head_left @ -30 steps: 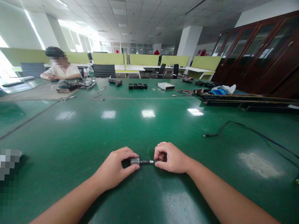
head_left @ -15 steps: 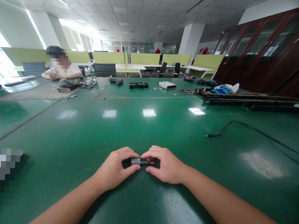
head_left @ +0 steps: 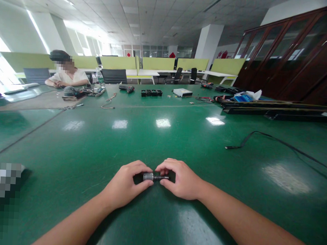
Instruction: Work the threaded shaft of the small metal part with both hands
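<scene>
A small cylindrical metal part [head_left: 149, 177], silver at its left end with a dark ribbed section and a thin shaft on the right, lies sideways low in the middle of the head view, over the green table [head_left: 140, 143]. My left hand [head_left: 128, 182] pinches its silver end between thumb and fingers. Around the shaft end curves my right hand [head_left: 180, 180], its thumb tip by the shaft and its fingertips just above and behind. The fingers of my right hand are apart, and a gap shows between them and the shaft.
A black cable [head_left: 275, 137] lies at right. Across the back are a power drill [head_left: 126, 88], a black bracket [head_left: 151, 93], a white box [head_left: 182, 92] and long dark rails [head_left: 249, 108]. A person [head_left: 69, 73] sits at the far left. A pixelated object [head_left: 1, 181] is near left.
The thumb and fingers of my right hand have shifted slightly around the shaft, and more of the shaft's tip shows. My left hand holds the part as before.
</scene>
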Tool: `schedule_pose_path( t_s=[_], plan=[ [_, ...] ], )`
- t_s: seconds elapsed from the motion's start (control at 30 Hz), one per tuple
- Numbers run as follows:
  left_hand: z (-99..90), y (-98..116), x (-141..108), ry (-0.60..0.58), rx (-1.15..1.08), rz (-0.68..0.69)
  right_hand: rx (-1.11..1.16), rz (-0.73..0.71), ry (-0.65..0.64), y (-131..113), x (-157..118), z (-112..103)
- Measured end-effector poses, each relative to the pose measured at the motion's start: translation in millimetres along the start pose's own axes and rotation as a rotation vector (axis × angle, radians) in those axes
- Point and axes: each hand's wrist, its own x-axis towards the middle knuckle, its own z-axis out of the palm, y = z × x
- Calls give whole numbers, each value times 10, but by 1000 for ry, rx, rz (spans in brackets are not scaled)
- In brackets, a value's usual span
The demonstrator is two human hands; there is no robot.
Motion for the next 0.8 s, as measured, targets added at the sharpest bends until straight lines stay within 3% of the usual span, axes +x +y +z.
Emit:
schedule_pose_path(
  t_s=[0.8],
  plan=[
    [-12, 3, 7, -10, -5, 9, -83, -21, -34, 21, 27, 33]
  ],
)
